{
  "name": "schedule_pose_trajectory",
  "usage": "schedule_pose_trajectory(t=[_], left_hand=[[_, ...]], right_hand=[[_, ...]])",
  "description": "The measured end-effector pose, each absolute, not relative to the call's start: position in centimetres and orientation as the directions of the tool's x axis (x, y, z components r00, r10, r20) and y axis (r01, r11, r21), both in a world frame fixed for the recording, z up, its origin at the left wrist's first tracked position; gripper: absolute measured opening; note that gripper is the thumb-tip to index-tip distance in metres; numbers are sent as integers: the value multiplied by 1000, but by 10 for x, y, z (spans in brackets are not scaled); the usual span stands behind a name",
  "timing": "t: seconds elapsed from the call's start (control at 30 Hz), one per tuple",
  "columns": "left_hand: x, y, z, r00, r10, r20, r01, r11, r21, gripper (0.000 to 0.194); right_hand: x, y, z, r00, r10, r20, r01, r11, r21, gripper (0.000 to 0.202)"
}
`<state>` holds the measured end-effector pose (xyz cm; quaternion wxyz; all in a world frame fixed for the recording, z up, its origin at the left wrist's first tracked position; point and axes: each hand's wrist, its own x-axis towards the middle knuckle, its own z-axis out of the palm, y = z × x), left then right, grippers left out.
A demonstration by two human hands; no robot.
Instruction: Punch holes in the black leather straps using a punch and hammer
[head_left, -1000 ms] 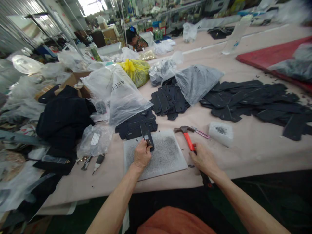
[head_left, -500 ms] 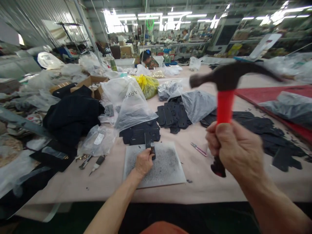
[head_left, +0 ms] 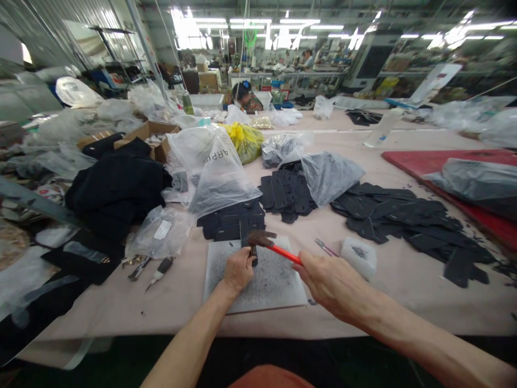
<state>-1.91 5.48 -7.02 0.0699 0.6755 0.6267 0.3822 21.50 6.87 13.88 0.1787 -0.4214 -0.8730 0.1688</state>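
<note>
My left hand (head_left: 238, 270) is closed around a short dark punch (head_left: 253, 254), held upright over a white board (head_left: 278, 291) speckled with black bits. Under it lies a flat dark fabric-like piece (head_left: 245, 228), partly hidden by the punch and my fingers. My right hand (head_left: 329, 280) grips the red handle of a claw hammer (head_left: 287, 254). The hammer's head is down at the top of the punch; whether they touch I cannot tell.
Beyond the board lie stacked dark pieces (head_left: 226, 223), with a larger pile (head_left: 404, 213) to the right. Thread snips (head_left: 325, 247) and a whitish wrapped block (head_left: 358, 257) sit right of the board. Leftward are a small pointed bottle (head_left: 160, 272) and plastic bags (head_left: 214, 167).
The hammer has swung down and left from its raised position to the punch, carried by my right hand. My left hand and the punch stay in place.
</note>
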Motion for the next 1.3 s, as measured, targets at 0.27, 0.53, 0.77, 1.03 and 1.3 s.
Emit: schedule_pose_trajectory(t=[0.27,0.53,0.77,1.03,1.3], left_hand=[[-20,55,-70,-60,896,440,775,-236,587,13],[-21,55,-67,-58,903,425,774,-227,591,13],[-24,55,-72,-66,905,420,781,-215,586,17],[-25,56,-70,-46,903,427,777,-236,583,26],[-31,62,-59,-298,911,286,638,-33,770,28]], right_hand=[[219,70,134,-534,805,258,687,591,-424,37],[257,100,80,-233,918,-320,730,-53,-682,34],[260,121,7,-96,968,-230,882,-24,-471,25],[155,91,-11,-505,839,203,664,528,-530,27],[131,82,-31,-440,886,148,711,445,-544,27]])
